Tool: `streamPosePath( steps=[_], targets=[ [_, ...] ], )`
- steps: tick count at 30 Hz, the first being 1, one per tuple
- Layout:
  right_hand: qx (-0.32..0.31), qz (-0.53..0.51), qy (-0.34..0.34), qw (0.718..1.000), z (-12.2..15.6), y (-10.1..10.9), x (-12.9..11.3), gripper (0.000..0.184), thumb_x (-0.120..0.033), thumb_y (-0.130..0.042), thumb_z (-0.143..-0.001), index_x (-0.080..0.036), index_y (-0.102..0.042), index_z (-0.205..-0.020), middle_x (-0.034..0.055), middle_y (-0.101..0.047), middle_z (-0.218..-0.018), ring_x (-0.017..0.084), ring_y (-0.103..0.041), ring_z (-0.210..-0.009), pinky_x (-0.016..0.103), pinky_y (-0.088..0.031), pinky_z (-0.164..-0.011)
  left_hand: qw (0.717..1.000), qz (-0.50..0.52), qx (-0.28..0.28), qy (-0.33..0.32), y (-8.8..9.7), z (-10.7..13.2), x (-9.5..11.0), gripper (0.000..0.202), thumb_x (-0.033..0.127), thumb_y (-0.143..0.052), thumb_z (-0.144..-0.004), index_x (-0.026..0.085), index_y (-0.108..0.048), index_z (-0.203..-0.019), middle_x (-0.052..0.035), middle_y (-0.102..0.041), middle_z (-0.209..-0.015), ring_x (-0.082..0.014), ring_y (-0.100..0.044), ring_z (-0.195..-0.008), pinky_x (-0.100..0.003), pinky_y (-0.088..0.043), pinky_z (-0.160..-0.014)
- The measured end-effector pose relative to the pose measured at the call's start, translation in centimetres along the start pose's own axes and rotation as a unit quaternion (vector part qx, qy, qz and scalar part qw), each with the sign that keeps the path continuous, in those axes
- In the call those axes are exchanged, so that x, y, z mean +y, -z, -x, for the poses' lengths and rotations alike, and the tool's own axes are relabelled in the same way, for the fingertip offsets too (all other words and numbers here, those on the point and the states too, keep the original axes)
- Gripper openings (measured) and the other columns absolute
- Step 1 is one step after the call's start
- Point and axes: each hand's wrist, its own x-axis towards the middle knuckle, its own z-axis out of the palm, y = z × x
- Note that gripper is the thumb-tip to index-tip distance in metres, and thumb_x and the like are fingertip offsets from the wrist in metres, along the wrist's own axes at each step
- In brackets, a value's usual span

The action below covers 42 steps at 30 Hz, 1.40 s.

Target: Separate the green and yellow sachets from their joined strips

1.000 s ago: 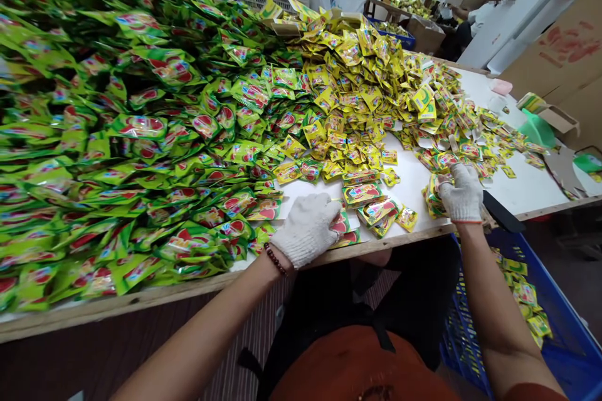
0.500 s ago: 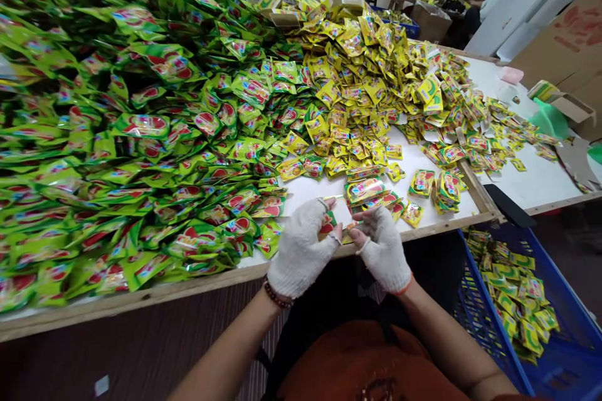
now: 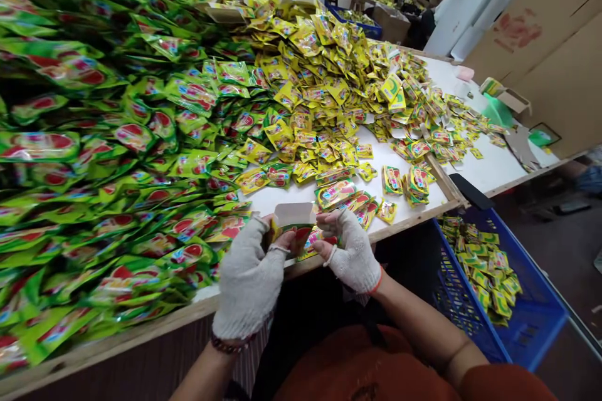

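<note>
Both my hands wear white fingerless knit gloves and meet at the table's near edge. My left hand (image 3: 249, 276) and my right hand (image 3: 350, 250) pinch a small open cardboard box (image 3: 294, 219) between them, its pale inner flap turned up. A green and red sachet (image 3: 305, 241) shows just under the box between my fingers. Right behind my hands lie a few stacked sachets (image 3: 336, 193) on the white table top (image 3: 286, 195).
A big heap of green sachets (image 3: 108, 138) fills the table's left. Yellow sachets (image 3: 329, 69) pile at the middle and back. A blue crate (image 3: 531, 319) with filled packs stands at the lower right. Cardboard sheets lean at the far right.
My right hand left the small stack at the right and came to my left hand. Both hands lifted off the table, and the small box now opens between them.
</note>
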Motion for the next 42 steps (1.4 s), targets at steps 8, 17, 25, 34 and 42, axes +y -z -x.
streamPosePath(
  steps=[8,17,25,34,42],
  targets=[
    [-0.006,-0.036,0.023,0.999,-1.2,0.8,1.5,0.026,-0.033,-0.070,-0.086,-0.024,-0.060,-0.108,0.0028,-0.069,-0.096,0.017,-0.068,-0.088,0.031,-0.058,-0.082,0.974,0.222,0.031,0.023,-3.5,0.8,-1.7,0.047,0.036,-0.076,-0.076,0.020,-0.053,-0.114,-0.0096,-0.070,-0.112,-0.0229,-0.071,-0.101,-0.038,-0.058,-0.090],
    [-0.073,0.087,0.131,0.985,-2.8,1.7,-0.1,0.012,-0.032,-0.064,-0.092,-0.022,-0.069,-0.092,0.0039,-0.069,-0.088,0.019,-0.066,-0.083,0.033,-0.055,-0.079,0.994,0.085,-0.048,-0.050,0.7,0.3,-1.2,0.017,0.034,-0.064,-0.087,0.019,-0.069,-0.091,-0.0044,-0.074,-0.089,-0.0195,-0.070,-0.084,-0.031,-0.058,-0.080],
    [-0.140,0.010,0.040,0.989,-3.9,1.6,-1.5,0.030,-0.039,-0.065,-0.092,-0.022,-0.061,-0.116,0.0029,-0.069,-0.091,0.017,-0.067,-0.082,0.029,-0.057,-0.076,0.985,0.146,-0.081,-0.041,0.7,0.4,-0.7,0.041,0.033,-0.062,-0.090,0.017,-0.058,-0.128,-0.0114,-0.072,-0.117,-0.0214,-0.071,-0.101,-0.032,-0.058,-0.086],
    [-0.162,0.161,0.242,0.943,-3.3,2.6,-3.3,0.018,-0.032,-0.059,-0.096,-0.020,-0.073,-0.095,0.0053,-0.075,-0.086,0.017,-0.071,-0.082,0.028,-0.056,-0.076,0.984,0.017,-0.097,-0.150,3.0,0.4,1.5,0.022,0.036,-0.061,-0.092,0.021,-0.077,-0.094,-0.0055,-0.078,-0.096,-0.0195,-0.072,-0.089,-0.029,-0.056,-0.082],
    [-0.163,0.181,0.169,0.955,-3.5,2.4,-4.2,0.019,-0.035,-0.063,-0.093,-0.021,-0.076,-0.090,0.0025,-0.073,-0.079,0.016,-0.067,-0.073,0.027,-0.054,-0.069,0.991,0.030,-0.123,-0.051,3.4,0.0,2.4,0.022,0.038,-0.065,-0.088,0.022,-0.078,-0.094,-0.0025,-0.079,-0.089,-0.0201,-0.072,-0.080,-0.029,-0.058,-0.074]
  ],
)
